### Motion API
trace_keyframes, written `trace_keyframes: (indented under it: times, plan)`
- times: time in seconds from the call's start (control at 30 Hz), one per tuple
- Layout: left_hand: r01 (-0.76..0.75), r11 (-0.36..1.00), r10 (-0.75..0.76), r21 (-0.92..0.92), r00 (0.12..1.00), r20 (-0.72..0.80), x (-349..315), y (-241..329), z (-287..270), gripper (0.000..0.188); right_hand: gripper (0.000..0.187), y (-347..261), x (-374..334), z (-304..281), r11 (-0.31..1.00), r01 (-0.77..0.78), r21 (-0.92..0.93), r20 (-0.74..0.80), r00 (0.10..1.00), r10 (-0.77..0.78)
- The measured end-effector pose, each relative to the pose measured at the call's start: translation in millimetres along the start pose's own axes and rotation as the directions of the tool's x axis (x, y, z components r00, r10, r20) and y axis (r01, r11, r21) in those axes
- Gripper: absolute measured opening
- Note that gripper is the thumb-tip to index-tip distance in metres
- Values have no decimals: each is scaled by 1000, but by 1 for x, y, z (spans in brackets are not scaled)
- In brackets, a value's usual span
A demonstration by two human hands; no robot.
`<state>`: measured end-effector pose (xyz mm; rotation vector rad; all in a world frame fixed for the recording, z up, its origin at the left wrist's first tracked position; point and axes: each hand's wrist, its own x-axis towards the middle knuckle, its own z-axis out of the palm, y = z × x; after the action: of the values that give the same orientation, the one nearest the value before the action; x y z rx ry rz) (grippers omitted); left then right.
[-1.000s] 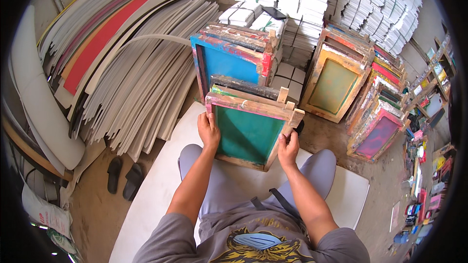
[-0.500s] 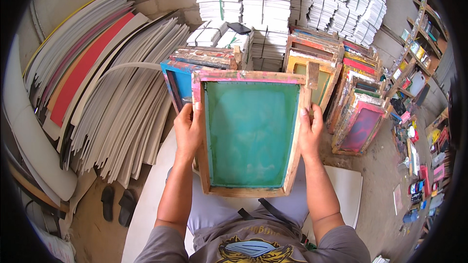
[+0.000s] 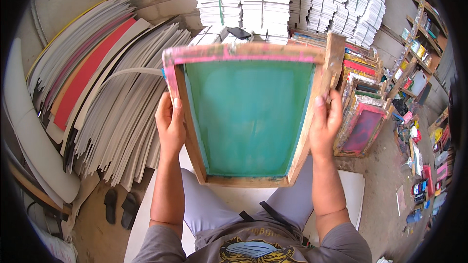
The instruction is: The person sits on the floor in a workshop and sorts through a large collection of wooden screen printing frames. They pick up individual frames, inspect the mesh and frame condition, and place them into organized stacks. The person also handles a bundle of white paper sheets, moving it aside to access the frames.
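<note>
Between my hands I hold up a wooden-framed printing screen (image 3: 248, 117) with green mesh and pink paint along its top bar. My left hand (image 3: 170, 119) grips the left side bar, thumb on the front face. On the right side bar my right hand (image 3: 325, 117) does the same, just below a wooden block (image 3: 334, 58) fixed at the upper right corner. The fingers of both hands pass behind the frame and are partly hidden. The screen is tilted, with its top bar appearing larger than its bottom bar.
Behind the screen stand tied stacks of white sheets (image 3: 265, 5), with a dark phone (image 3: 239, 33) on a lower one. Curved boards (image 3: 131, 102) lean at the left. More framed screens (image 3: 361, 126) stand at the right, near cluttered shelves (image 3: 429, 44). Black slippers (image 3: 129, 209) lie on the floor.
Both hands have raised the screen and brought its top closer, so it looks larger and more tilted. The hands have moved farther apart in view. The screens behind are now mostly covered.
</note>
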<state>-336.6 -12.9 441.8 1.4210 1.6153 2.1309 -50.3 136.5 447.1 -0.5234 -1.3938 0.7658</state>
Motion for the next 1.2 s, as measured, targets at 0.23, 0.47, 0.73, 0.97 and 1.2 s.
trace_keyframes:
  times: [0.23,0.47,0.73,0.97,1.2]
  plan:
    - [71,997,-75,29,988,137,8,14,-9,40,31,-12,103,10,997,-23,71,-165,986,35]
    - [-15,976,15,219,1000,5,14,22,-8,38,37,-15,133,15,985,-70,156,-210,972,103]
    - [-29,962,32,270,999,-6,18,34,-7,39,38,1,124,8,951,-104,290,-221,960,173]
    - [-251,852,232,460,968,97,72,94,-15,44,53,25,94,2,900,-247,359,-203,921,333]
    - [-445,627,268,639,894,359,123,150,-10,54,54,51,33,-10,804,-473,360,-55,850,524]
